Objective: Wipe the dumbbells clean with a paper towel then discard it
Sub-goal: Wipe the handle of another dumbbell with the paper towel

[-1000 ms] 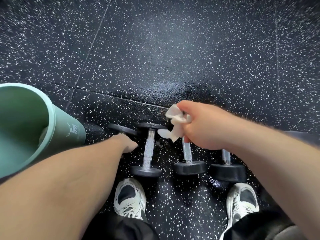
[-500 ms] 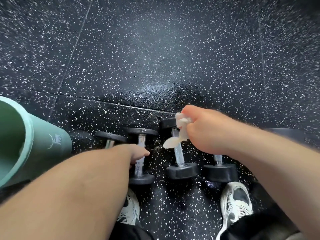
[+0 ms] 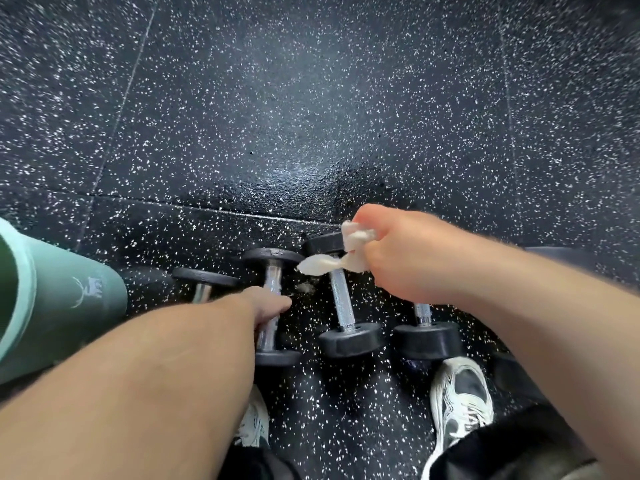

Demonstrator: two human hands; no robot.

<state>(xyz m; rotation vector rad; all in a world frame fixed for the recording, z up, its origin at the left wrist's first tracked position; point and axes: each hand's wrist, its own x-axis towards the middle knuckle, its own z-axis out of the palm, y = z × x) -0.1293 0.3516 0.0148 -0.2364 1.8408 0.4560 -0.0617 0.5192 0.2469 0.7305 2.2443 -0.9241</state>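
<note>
Several black dumbbells with chrome handles lie side by side on the speckled floor: the leftmost (image 3: pixel 205 280), a second (image 3: pixel 273 258), a third (image 3: pixel 350 338) and a fourth (image 3: pixel 428 339). My right hand (image 3: pixel 408 261) grips a crumpled white paper towel (image 3: pixel 354 237) just above the far plate of the third dumbbell, with a loose end hanging over its handle. My left hand (image 3: pixel 268 305) lies over the handle of the second dumbbell. Its fingers are hidden under the hand, so the grasp cannot be made out.
A green bin (image 3: pixel 65 306) lies tilted at the left edge, close to the leftmost dumbbell. My two shoes (image 3: pixel 460 400) (image 3: pixel 254 426) stand right behind the dumbbells. Black rubber flooring (image 3: pixel 311 116) with white flecks stretches ahead.
My left hand moved right from the leftmost dumbbell onto the second one's handle. My right hand kept the towel and shifted slightly, uncovering the third dumbbell's far plate.
</note>
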